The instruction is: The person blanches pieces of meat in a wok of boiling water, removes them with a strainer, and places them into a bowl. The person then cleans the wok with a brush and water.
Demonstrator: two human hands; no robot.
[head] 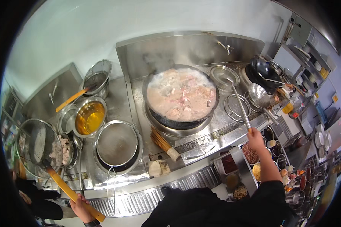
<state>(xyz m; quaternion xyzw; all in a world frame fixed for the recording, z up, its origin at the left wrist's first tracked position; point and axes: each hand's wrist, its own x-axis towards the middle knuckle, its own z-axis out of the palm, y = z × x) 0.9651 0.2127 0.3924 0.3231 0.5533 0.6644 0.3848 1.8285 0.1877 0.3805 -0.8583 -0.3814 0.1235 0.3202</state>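
My left hand (80, 206) grips the yellow wooden handle of a large wire-mesh strainer (39, 142), lower left. Cooked-looking meat pieces (64, 150) show at the strainer's right side; whether they lie in it or in a container below, I cannot tell. My right hand (256, 139) is shut on the handle of a long metal ladle (240, 100). The ladle's head rests in or over a round steel basin (224, 76) right of the wok. In the middle, a large black wok (170, 122) holds cloudy, foamy liquid with pale pink meat pieces (186, 96), steaming.
A bamboo wok brush (164, 144) lies before the wok. A basin of yellow oil (90, 117) and a fine-mesh sieve over a pot (117, 144) stand left. A perforated ladle (258, 95) and several seasoning containers (250, 153) are right. Another person's hand (25, 197) shows lower left.
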